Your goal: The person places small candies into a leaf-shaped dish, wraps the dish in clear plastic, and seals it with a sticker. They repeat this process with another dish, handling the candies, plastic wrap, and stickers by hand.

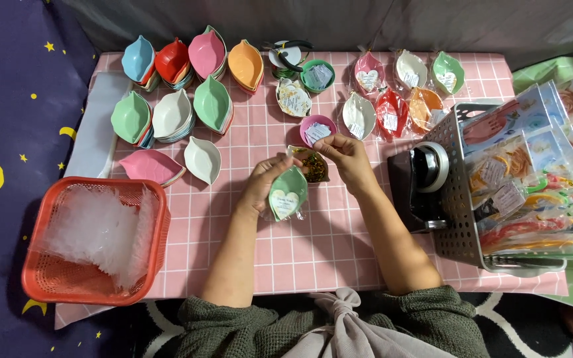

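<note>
Near the middle of the pink checked tabletop (339, 245), left hand (263, 185) grasping a green leaf-shaped dish (289, 192) in clear wrapping, a heart-shaped card on it. Right hand (347, 156) just beyond, fingertips pinched at the wrapping's top edge, over a small container of gold bits (314, 166). Red basket (34, 278) of clear bags at the left edge.

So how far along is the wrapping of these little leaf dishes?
Done: six wrapped dishes lie at the top right. In hand: the left hand holds a bagged green dish; the right hand is at its top. Left: stacks of bare dishes.
</note>
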